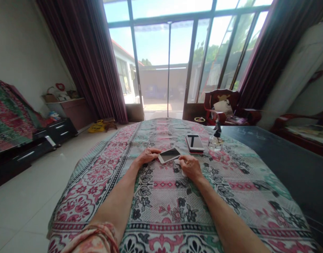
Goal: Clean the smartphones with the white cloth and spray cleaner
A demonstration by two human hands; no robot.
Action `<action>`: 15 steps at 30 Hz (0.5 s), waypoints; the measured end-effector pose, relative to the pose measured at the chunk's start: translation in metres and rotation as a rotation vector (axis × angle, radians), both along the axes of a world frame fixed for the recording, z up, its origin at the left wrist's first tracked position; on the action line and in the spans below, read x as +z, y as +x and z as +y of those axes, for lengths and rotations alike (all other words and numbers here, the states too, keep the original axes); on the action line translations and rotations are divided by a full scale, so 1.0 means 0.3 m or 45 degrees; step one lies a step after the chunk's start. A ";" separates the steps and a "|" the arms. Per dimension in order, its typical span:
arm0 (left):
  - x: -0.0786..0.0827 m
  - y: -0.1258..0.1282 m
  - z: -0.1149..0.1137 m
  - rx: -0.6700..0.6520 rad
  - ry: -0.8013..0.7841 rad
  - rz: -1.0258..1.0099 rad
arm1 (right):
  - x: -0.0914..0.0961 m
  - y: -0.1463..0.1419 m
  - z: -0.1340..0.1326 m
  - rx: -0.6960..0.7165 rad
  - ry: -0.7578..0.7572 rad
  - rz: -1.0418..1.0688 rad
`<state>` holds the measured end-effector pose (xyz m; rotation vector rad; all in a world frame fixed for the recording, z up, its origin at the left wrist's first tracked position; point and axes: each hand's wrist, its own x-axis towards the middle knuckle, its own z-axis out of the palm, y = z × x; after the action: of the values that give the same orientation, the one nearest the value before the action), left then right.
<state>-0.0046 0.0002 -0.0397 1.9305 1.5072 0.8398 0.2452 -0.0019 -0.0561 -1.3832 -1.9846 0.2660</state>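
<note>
A white smartphone with a dark screen is tilted slightly over the patterned tablecloth. My left hand grips its left end between thumb and fingers. At the phone's right end, my right hand is closed around a piece of white cloth or tissue, mostly hidden by the fingers. Whether the cloth touches the phone is hard to make out. Just beyond the right hand lies a small stack of phones or tablets. A clear spray bottle with a dark head stands to the right of the stack.
A dark flat surface adjoins the table on the right. Behind it stands a red wooden armchair with things on its seat. Large glass doors face me between purple curtains. A yellow bag lies on the floor to the left.
</note>
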 end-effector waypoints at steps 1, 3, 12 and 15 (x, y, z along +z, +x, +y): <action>0.006 0.005 -0.005 -0.007 0.003 0.019 | 0.001 -0.002 0.001 0.012 -0.003 0.019; 0.019 0.023 -0.015 -0.010 0.024 0.094 | 0.003 -0.007 0.003 -0.001 -0.008 0.041; 0.029 0.127 -0.029 -0.005 0.266 0.521 | 0.003 -0.009 -0.008 -0.011 0.040 -0.057; 0.027 0.131 -0.027 0.044 0.291 0.531 | 0.003 -0.011 0.011 -0.037 0.044 -0.070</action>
<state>0.0347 -0.0078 -0.0315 2.3654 1.7454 0.6740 0.2420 0.0015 -0.0551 -1.4102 -2.0025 0.1808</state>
